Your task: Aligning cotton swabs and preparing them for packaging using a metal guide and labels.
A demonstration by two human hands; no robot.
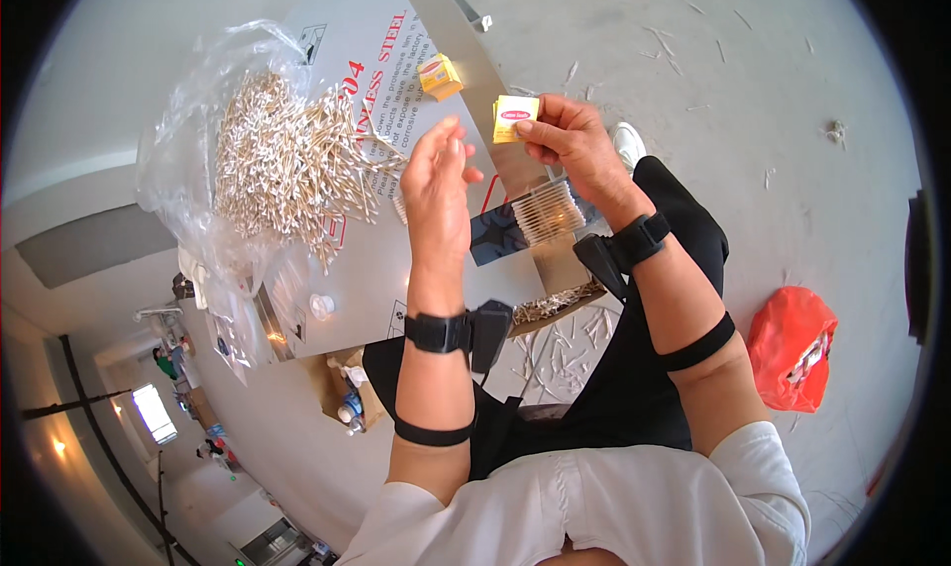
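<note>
Between the thumb and fingers of my right hand (580,145) is a small yellow card (515,118) with a red oval, and another yellow edge shows behind it. My left hand (436,185) is raised just left of it, fingers stretched out and nothing seen in them. Beyond the hands, a stack of yellow cards (439,77) stands on the film-covered steel table (327,101). To the left, a big heap of cotton swabs (277,160) spills from a clear plastic bag (168,170). Below my right hand, a row of cotton swabs (548,212) lies side by side at the table edge.
Under that edge, a cardboard box (540,318) holds loose swabs. Stray swabs (575,353) litter the floor. A red bag (792,348) sits at the right, and a carton (371,403) with a bottle stands below the table. A clear plastic piece (322,306) rests near the corner.
</note>
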